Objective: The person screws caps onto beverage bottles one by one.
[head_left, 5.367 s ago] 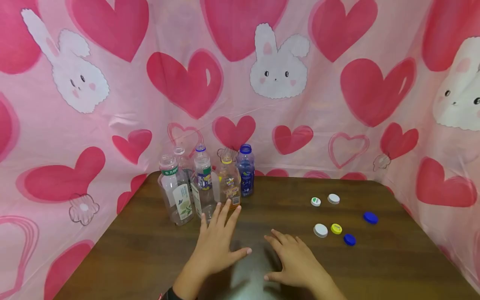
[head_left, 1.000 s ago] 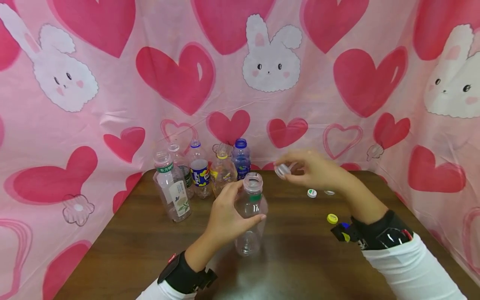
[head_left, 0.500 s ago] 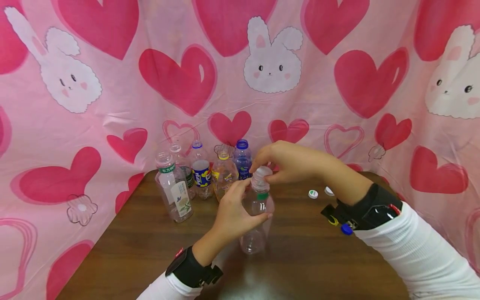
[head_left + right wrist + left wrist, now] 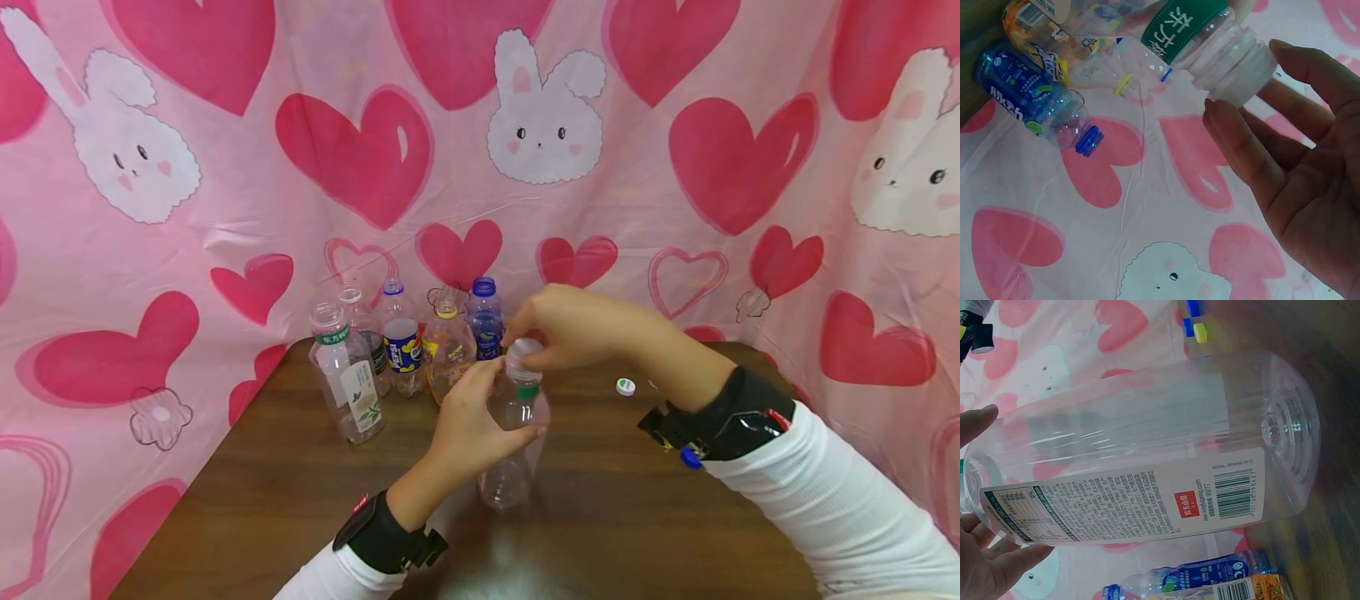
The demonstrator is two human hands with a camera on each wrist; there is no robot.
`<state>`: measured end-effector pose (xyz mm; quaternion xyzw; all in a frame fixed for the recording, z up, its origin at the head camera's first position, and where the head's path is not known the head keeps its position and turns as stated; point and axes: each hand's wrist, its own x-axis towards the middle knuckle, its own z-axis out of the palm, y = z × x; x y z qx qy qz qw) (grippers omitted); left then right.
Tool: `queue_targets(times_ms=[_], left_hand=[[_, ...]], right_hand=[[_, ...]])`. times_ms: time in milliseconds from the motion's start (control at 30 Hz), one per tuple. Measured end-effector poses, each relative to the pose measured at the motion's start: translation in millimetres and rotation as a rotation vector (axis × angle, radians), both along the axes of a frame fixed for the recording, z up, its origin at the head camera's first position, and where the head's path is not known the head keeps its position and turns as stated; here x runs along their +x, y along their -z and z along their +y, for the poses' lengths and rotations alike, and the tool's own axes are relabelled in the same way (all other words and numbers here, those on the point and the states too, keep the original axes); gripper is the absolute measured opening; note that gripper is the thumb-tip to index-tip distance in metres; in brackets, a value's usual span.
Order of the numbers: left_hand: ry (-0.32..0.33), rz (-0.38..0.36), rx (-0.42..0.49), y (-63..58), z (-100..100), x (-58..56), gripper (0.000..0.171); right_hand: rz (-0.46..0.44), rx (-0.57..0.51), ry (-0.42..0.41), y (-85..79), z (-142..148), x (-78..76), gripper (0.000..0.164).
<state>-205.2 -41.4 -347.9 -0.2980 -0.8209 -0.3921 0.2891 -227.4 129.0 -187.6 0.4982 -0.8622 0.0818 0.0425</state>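
Observation:
My left hand (image 4: pixel 468 425) grips a clear plastic bottle (image 4: pixel 506 479) near its shoulder; the bottle stands upright in front of me. A green band (image 4: pixel 1179 28) circles it below the neck, and the left wrist view shows a printed label (image 4: pixel 1135 500) with a barcode. Above, my right hand (image 4: pixel 577 329) pinches a translucent white cap (image 4: pixel 1250 75) between thumb and fingers. That cap sits over the bottle's mouth, with neck threads visible beneath it in the right wrist view. Whether it is threaded on, I cannot tell.
Several uncapped bottles stand at the back left: a green-banded one (image 4: pixel 356 392), a Pepsi bottle (image 4: pixel 402 346), a yellow-ringed one (image 4: pixel 450 354) and a blue one (image 4: pixel 486 325). A white-and-green cap (image 4: pixel 626 387) and a blue cap (image 4: pixel 691 458) lie right; a yellow cap (image 4: pixel 1200 332) also shows.
Both hands were empty at first. The bottle has since come away from the group to the middle. My right hand has brought the cap leftward onto its mouth; the last half second shows little movement.

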Motion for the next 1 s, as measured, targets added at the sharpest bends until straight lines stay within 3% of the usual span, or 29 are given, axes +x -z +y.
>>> queue_targets(times_ms=[133,333,567,700,833,1000], left_hand=[[0.009,0.008,0.002,-0.5,0,1.5,0.085],[0.025,0.009,0.016,0.3,0,3.3,0.086],[0.023,0.013,0.022,1.1,-1,2.8,0.081],[0.025,0.024,0.024,0.5,-2,2.5,0.080],[0.019,0.037,0.020,-1.2,-2,2.7,0.082],[0.018,0.036,0.016,-3.5,-2,4.0,0.085]], right_hand=[[0.047,-0.006,0.070,2.6,-4,0.6,0.012],[0.063,0.011,0.127,1.4,-3,2.7,0.024],[-0.117,0.013,-0.044,-6.7,5,3.6,0.030],[-0.128,0.014,-0.088,-4.7,3,3.0,0.025],[-0.069,-0.007,-0.017,-1.1,-1,3.8,0.018],[-0.005,-0.013,0.066,1.1,-4,4.2,0.023]])
